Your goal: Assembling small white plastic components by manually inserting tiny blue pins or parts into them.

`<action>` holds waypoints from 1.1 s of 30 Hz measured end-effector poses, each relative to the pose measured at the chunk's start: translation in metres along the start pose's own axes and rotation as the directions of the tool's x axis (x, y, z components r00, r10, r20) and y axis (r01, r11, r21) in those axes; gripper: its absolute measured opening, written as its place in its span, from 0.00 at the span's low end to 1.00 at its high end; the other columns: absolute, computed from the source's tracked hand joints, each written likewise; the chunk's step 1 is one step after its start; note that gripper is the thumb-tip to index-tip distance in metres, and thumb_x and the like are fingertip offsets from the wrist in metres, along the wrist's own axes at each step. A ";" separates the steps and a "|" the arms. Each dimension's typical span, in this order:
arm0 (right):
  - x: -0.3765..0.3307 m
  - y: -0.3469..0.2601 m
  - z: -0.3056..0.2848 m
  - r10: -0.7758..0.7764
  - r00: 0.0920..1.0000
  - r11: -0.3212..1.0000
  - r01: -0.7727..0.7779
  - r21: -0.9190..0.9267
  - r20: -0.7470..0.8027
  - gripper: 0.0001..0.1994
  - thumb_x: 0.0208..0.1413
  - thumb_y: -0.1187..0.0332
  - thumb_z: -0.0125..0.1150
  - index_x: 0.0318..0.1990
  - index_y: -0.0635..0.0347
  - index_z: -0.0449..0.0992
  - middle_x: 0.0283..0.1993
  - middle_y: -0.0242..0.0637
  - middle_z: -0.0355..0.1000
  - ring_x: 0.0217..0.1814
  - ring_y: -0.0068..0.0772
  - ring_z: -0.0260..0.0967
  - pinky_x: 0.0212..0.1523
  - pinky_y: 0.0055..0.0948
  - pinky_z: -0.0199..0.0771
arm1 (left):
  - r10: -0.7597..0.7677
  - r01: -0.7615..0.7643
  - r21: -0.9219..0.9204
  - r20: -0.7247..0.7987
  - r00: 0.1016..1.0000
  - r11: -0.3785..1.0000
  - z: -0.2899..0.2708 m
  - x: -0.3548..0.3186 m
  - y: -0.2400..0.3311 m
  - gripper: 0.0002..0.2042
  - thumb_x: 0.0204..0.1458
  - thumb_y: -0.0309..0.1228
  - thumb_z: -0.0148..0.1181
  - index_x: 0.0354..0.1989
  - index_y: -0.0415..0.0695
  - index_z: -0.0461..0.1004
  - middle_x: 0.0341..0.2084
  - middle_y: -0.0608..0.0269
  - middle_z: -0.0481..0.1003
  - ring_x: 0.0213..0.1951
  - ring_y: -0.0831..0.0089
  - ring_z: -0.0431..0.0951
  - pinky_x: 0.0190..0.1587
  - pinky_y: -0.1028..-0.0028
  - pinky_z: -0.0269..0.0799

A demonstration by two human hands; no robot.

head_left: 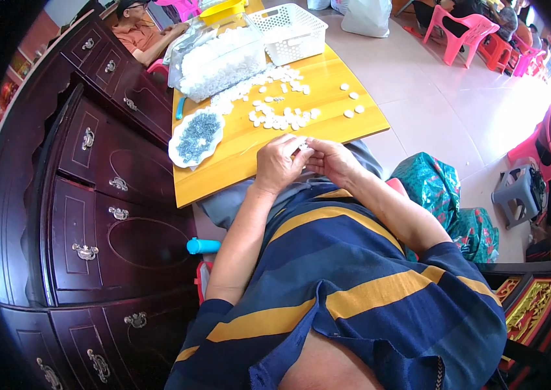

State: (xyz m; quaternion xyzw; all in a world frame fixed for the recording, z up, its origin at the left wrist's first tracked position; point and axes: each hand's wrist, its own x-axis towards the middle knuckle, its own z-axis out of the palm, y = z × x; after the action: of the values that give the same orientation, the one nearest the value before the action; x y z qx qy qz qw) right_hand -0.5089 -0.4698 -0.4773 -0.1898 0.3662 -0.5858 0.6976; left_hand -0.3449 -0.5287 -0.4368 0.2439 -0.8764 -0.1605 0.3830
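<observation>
My left hand (276,162) and my right hand (331,160) meet just off the near edge of the yellow wooden table (223,174). Both are closed, their fingertips pinching a small white piece (302,147) that the fingers largely cover. Beyond them lies a loose cluster of small round white pieces (284,119) on the tabletop. To the left of these, a white scalloped plate (174,149) bears a heap of small dark grey-blue parts (198,136). A clear plastic bin (222,60) full of white pieces stands farther back.
Behind the bin are a white perforated basket (296,36) and a yellow container (223,11). A dark wooden cabinet (113,175) rises close on my left, near a turquoise bottle (203,246). Green patterned bags (428,185) sit at my right. Another person (140,32) sits beyond the table.
</observation>
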 end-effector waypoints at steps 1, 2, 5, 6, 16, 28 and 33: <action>0.000 0.001 0.000 -0.018 1.000 1.000 0.018 -0.009 -0.002 0.11 0.68 0.60 0.60 0.48 0.57 0.79 0.39 0.32 0.80 0.38 0.22 0.77 0.44 0.24 0.80 | 0.017 -0.017 0.006 -0.008 1.000 1.000 0.000 0.000 0.000 0.12 0.53 0.34 0.69 0.41 0.40 0.83 0.33 0.54 0.82 0.35 0.55 0.83 0.38 0.62 0.79; 0.001 0.002 -0.001 -0.019 1.000 1.000 0.019 -0.009 -0.001 0.11 0.68 0.60 0.60 0.48 0.57 0.79 0.39 0.32 0.80 0.38 0.22 0.77 0.44 0.24 0.80 | 0.018 -0.018 0.006 -0.008 1.000 1.000 0.001 0.000 -0.001 0.12 0.53 0.34 0.69 0.41 0.40 0.83 0.33 0.54 0.82 0.35 0.55 0.83 0.38 0.62 0.79; 0.002 0.004 -0.002 -0.039 0.999 0.999 0.039 -0.013 -0.018 0.10 0.67 0.61 0.61 0.47 0.57 0.80 0.38 0.30 0.79 0.36 0.21 0.76 0.43 0.23 0.79 | 0.023 -0.024 -0.016 -0.022 0.999 1.000 0.001 0.000 -0.001 0.12 0.52 0.33 0.68 0.41 0.40 0.83 0.34 0.53 0.82 0.36 0.54 0.83 0.39 0.62 0.79; 0.001 0.004 0.000 -0.053 0.998 0.998 0.052 -0.017 -0.025 0.10 0.67 0.61 0.61 0.47 0.56 0.80 0.38 0.30 0.79 0.36 0.20 0.75 0.42 0.22 0.78 | 0.025 -0.026 -0.023 -0.027 0.999 0.999 0.001 -0.001 -0.001 0.11 0.52 0.32 0.68 0.40 0.39 0.83 0.34 0.52 0.82 0.36 0.53 0.83 0.39 0.62 0.79; -0.008 0.002 0.015 -0.108 0.990 0.994 0.106 -0.029 -0.094 0.08 0.67 0.62 0.62 0.44 0.57 0.78 0.35 0.28 0.77 0.35 0.20 0.73 0.43 0.23 0.77 | 0.008 -0.011 -0.085 -0.035 0.999 0.996 0.003 -0.002 -0.005 0.10 0.53 0.30 0.67 0.41 0.39 0.83 0.34 0.52 0.82 0.37 0.53 0.83 0.40 0.63 0.79; -0.001 -0.021 -0.015 -0.270 0.962 0.770 0.244 -0.590 0.046 0.11 0.68 0.62 0.59 0.41 0.61 0.82 0.38 0.32 0.81 0.37 0.21 0.76 0.42 0.21 0.75 | -0.091 0.100 -0.121 0.084 0.992 0.988 0.000 -0.004 -0.008 0.17 0.51 0.42 0.72 0.43 0.43 0.83 0.29 0.56 0.81 0.29 0.58 0.82 0.34 0.65 0.78; -0.007 -0.063 -0.026 -0.496 0.859 -0.013 0.141 -0.990 0.128 0.16 0.59 0.56 0.60 0.38 0.60 0.85 0.31 0.50 0.81 0.36 0.49 0.82 0.41 0.42 0.80 | -0.200 0.196 -0.121 -0.021 0.980 0.973 0.000 -0.009 -0.031 0.10 0.55 0.39 0.67 0.33 0.45 0.85 0.26 0.53 0.81 0.29 0.55 0.82 0.32 0.61 0.76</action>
State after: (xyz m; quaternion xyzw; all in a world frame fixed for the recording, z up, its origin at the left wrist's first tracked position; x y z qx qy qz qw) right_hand -0.5715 -0.4735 -0.4489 -0.6078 0.6954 -0.3438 0.1701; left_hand -0.3304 -0.5488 -0.4570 0.3094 -0.8302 -0.2456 0.3933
